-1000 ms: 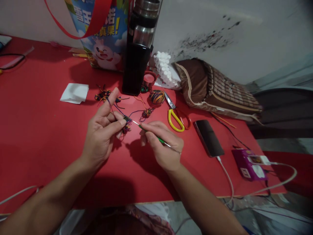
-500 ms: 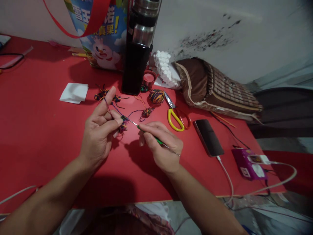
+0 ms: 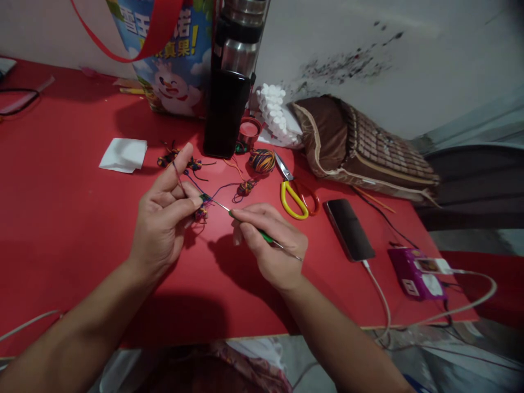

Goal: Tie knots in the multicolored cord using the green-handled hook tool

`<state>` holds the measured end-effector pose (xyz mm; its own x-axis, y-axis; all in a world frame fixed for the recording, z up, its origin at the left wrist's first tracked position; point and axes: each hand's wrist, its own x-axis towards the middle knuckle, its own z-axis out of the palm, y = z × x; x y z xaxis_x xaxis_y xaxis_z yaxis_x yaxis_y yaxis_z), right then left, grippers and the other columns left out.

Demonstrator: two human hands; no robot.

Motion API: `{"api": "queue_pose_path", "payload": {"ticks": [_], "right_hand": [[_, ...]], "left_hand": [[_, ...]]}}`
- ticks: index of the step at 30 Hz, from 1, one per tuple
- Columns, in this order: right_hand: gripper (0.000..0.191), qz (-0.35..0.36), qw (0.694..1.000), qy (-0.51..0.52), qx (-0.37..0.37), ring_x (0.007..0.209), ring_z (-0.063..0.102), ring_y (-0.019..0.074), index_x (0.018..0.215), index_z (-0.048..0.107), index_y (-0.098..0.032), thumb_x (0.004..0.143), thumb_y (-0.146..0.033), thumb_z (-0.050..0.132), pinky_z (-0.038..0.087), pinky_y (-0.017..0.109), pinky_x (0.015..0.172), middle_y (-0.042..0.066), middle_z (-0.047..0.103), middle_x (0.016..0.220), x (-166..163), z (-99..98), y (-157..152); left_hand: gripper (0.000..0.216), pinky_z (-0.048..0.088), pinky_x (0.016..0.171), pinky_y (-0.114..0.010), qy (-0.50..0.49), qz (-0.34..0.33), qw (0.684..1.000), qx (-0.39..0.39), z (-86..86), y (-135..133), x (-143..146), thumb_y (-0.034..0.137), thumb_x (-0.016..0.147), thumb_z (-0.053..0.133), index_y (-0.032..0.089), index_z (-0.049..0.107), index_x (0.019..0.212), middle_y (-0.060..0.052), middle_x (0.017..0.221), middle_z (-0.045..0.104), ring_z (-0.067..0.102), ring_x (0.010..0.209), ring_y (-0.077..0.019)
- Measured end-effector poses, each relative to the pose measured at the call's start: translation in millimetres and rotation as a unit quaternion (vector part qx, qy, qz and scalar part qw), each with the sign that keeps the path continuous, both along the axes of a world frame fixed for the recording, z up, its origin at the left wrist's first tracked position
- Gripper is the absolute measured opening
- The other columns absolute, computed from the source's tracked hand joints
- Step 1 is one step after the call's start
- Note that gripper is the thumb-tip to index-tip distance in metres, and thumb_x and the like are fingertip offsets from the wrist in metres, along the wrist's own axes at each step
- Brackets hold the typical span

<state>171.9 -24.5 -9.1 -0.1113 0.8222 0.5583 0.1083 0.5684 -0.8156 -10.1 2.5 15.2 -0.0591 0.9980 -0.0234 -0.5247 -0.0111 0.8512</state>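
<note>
Fingers (image 3: 257,216) grip the hook (image 3: 267,237) — well inside the table's edge (image 3: 262,337).

Dim light; soft shadows on table (image 3: 61,229); edges stretched.

Left of the left fingers (image 3: 173,172) lies folded white paper (image 3: 123,155); beyond them stand a printed bag (image 3: 177,90) and a steel flask (image 3: 240,57), a black slab (image 3: 226,117) upright before it. Right of the right fingers (image 3: 252,215) — well apart — are a plugged-in phone (image 3: 350,229), a purple box (image 3: 403,270) and, farther off, a brown cushion (image 3: 380,147).
</note>
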Motion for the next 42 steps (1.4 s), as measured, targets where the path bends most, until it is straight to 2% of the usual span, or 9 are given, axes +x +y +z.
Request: {"api": "queue_pose_path", "payload": {"ticks": [7,12,15,18,26,30,34,39,42], "right_hand": [[0.036,0.006,1.0,0.006,0.0,0.071,0.071,0.0133,0.126,0.082,-0.03,0.1,-0.009,0.069,0.059,0.031,0.063,0.003,0.076,0.091,0.7,0.3,-1.3],[0.037,-0.001,1.0,0.006,0.006,0.071,0.072,0.0141,0.128,0.082,-0.031,0.101,-0.01,0.068,0.06,0.032,0.064,0.004,0.076,0.09,1.2,0.3,-0.9],[0.036,-0.01,1.0,0.012,0.006,0.071,0.071,0.0138,0.128,0.081,-0.032,0.102,-0.011,0.068,0.061,0.032,0.066,0.003,0.076,0.09,0.5,-0.5,-0.6],[0.035,-0.006,0.999,0.037,-0.008,0.069,0.071,0.0122,0.127,0.082,-0.034,0.102,-0.013,0.068,0.062,0.032,0.068,0.002,0.076,0.092,-1.7,-4.0,-0.1],[0.029,-0.002,0.992,0.103,-0.077,0.066,0.072,0.0105,0.125,0.082,-0.035,0.105,-0.02,0.068,0.064,0.033,0.07,0.002,0.077,0.097,-9.7,-10.0,-0.4],[0.029,-0.001,0.989,0.112,-0.092,0.065,0.072,0.0115,0.129,0.081,-0.037,0.107,-0.025,0.066,0.065,0.036,0.073,0.001,0.08,0.096,-12.0,-10.3,-1.5],[0.028,-0.009,0.986,0.133,-0.104,0.069,0.073,0.0133,0.13,0.08,-0.036,0.108,-0.03,0.065,0.064,0.035,0.073,0.001,0.08,0.093,-13.8,-13.6,-2.2],[0.026,-0.01,0.992,0.088,-0.094,0.06,0.067,0.0104,0.129,0.081,-0.032,0.108,-0.032,0.066,0.06,0.032,0.066,0.001,0.077,0.089,-8.6,-14.2,1.2],[0.027,-0.015,0.996,0.057,-0.07,0.06,0.064,0.0103,0.129,0.081,-0.032,0.107,-0.029,0.067,0.058,0.031,0.063,0.001,0.075,0.087,-4.4,-13.1,2.8]], "left_hand": [[0.054,0.044,0.052,-0.019,0.007,0.011,1.0,-0.007,3.4,2.6,-1.2,0.002,0.07,0.074,0.027,0.086,0.116,0.004,0.062,0.061,0.048,0.055,-0.0086],[0.056,0.045,0.055,-0.023,0.061,0.001,0.997,0.038,-1.7,-1.3,-4.1,0.006,0.079,0.079,0.03,0.081,0.131,0.004,0.066,0.062,0.049,0.057,-0.0108],[0.06,0.049,0.061,-0.025,0.118,-0.004,0.992,0.037,-1.7,-6.0,-3.8,0.01,0.086,0.079,0.034,0.075,0.141,0.004,0.07,0.061,0.052,0.064,-0.0135],[0.062,0.047,0.059,-0.025,0.136,-0.007,0.99,0.034,-0.7,-8.7,-2.0,0.011,0.088,0.078,0.035,0.072,0.145,0.004,0.07,0.056,0.048,0.063,-0.0134],[0.072,0.046,0.055,-0.021,0.106,-0.048,0.993,0.032,-8.4,-9.9,5.4,0.015,0.091,0.081,0.036,0.061,0.157,0.003,0.074,0.062,0.051,0.063,-0.0112],[0.077,0.047,0.055,-0.021,0.105,-0.029,0.992,0.061,-15.6,-13.2,11.1,0.015,0.092,0.079,0.037,0.055,0.161,0.003,0.076,0.063,0.051,0.062,-0.0111],[0.071,0.049,0.058,-0.022,0.081,-0.009,0.995,0.061,-19.6,-17.0,16.8,0.014,0.096,0.075,0.034,0.055,0.161,0.004,0.076,0.062,0.052,0.062,-0.0111],[0.07,0.05,0.058,-0.021,0.085,-0.034,0.995,0.028,-17.3,-14.3,13.3,0.016,0.094,0.079,0.036,0.059,0.158,0.004,0.076,0.064,0.054,0.06,-0.0101],[0.072,0.049,0.052,-0.021,0.085,-0.045,0.995,0.006,-14.3,-10.6,8.6,0.018,0.092,0.083,0.039,0.061,0.157,0.002,0.087,0.072,0.053,0.055,-0.0077]]}}
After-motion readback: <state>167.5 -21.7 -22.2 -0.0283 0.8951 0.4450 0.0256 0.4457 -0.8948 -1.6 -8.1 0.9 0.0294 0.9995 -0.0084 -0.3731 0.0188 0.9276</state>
